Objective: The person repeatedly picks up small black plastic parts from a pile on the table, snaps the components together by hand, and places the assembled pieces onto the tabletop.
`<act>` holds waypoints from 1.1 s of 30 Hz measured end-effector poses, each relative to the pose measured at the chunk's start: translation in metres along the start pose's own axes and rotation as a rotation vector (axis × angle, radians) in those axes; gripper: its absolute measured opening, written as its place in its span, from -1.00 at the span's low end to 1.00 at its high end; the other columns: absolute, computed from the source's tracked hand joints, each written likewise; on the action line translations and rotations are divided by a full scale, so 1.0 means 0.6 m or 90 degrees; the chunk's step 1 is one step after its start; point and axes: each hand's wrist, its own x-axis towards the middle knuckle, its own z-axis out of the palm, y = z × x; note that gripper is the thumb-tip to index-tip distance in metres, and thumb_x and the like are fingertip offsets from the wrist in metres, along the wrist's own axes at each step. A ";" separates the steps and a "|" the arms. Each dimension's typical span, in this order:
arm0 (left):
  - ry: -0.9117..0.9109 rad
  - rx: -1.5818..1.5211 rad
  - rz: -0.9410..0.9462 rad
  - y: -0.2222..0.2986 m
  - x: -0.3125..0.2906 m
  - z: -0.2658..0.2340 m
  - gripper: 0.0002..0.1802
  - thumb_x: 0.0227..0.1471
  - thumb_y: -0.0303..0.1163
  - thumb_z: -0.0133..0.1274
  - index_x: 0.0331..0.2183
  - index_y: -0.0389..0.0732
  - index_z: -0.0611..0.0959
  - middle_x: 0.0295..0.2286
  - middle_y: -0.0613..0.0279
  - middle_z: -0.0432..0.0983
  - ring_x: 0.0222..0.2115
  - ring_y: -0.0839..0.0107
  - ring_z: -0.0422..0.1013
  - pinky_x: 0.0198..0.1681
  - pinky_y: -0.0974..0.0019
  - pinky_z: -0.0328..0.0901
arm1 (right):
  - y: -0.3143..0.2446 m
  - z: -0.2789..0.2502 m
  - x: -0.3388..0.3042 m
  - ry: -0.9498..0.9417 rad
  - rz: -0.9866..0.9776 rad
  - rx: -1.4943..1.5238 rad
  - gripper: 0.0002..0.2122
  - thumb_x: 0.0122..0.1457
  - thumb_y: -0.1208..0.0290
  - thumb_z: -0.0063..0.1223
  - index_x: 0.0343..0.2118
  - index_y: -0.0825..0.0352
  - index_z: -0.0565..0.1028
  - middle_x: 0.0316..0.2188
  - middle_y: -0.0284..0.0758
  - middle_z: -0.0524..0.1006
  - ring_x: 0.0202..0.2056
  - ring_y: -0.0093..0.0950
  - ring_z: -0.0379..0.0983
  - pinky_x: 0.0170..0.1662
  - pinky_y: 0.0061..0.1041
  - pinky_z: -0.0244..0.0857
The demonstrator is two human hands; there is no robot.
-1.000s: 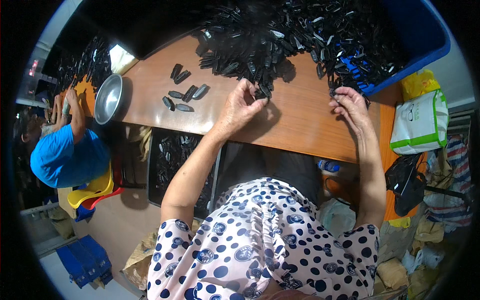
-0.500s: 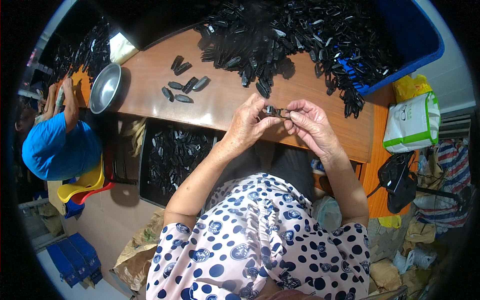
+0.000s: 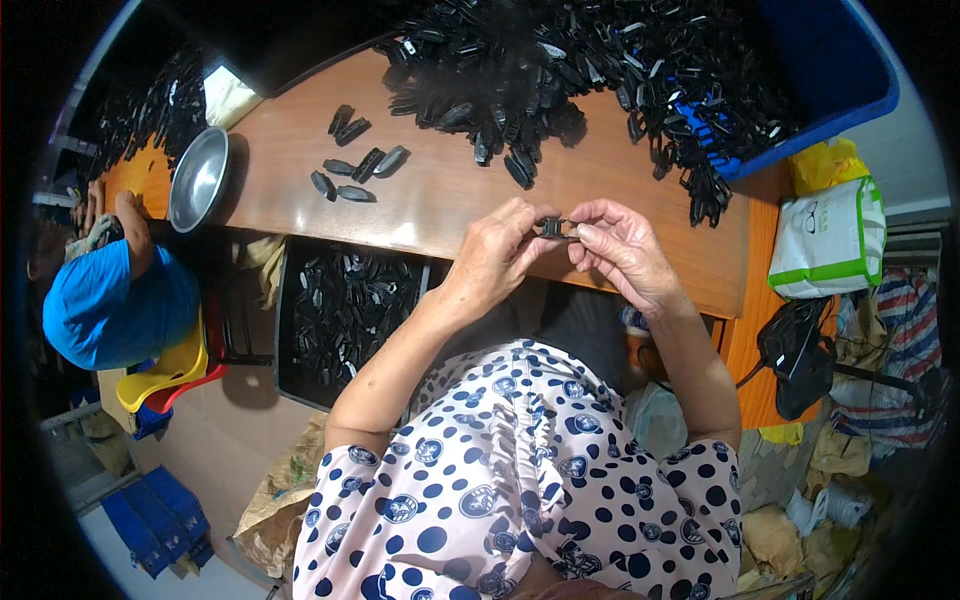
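Over the near edge of the brown table (image 3: pixel 420 205), both my hands meet at one small black plastic part (image 3: pixel 552 229) with a squarish block and a thin, clip-like end. My left hand (image 3: pixel 490 250) pinches its block end between thumb and fingers. The thumb and fingertips of my right hand (image 3: pixel 630 255) close on the thin end. My fingers hide some of the part, so its exact kind is unclear. Beyond my hands lies a big heap of black plastic pieces (image 3: pixel 470 95). Several similar elongated pieces (image 3: pixel 366 164) lie apart, left of the heap.
A blue bin (image 3: pixel 868 125) stands at the far right, a metal bowl (image 3: pixel 200 180) at the table's left. Below the table edge sits a black tray (image 3: pixel 287 375) of pieces. A white-green bag (image 3: pixel 828 240) stands right; a person in blue (image 3: pixel 115 305) works at left.
The black part has turned slightly between my fingers, and its block shows more clearly. Both hands stay closed on it. The whole view has shifted a little.
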 end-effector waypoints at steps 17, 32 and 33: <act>-0.075 0.028 -0.044 0.005 -0.014 0.031 -0.75 -0.10 -0.42 0.19 -0.31 -0.30 0.60 -0.42 0.05 0.47 -0.43 0.23 0.46 -0.40 0.32 0.35 | 0.019 -0.047 0.001 -0.080 0.215 0.015 -0.81 0.20 0.31 0.02 -0.25 0.31 0.36 -0.47 -0.43 0.43 -0.50 -0.68 0.36 -0.59 -0.78 0.12; -0.108 -0.610 -0.339 -0.016 0.030 0.063 -0.70 0.14 -0.31 -0.01 -0.18 -0.32 0.51 -0.02 0.12 0.25 -0.14 0.48 0.32 -0.15 0.42 0.31 | 0.028 -0.042 0.008 -0.120 0.141 0.143 -0.68 0.30 0.19 -0.20 -0.11 0.37 0.38 -0.47 -0.30 0.50 -0.47 -0.54 0.46 -0.43 -0.66 0.35; -0.081 -0.561 -0.336 -0.022 0.027 0.067 -0.74 0.14 -0.27 -0.01 -0.27 -0.29 0.51 -0.10 0.14 0.36 -0.19 0.45 0.35 -0.06 0.36 0.23 | 0.014 -0.048 0.016 -0.103 0.144 -0.064 -0.69 0.27 0.21 -0.14 -0.14 0.39 0.40 -0.47 -0.29 0.52 -0.46 -0.53 0.48 -0.41 -0.61 0.35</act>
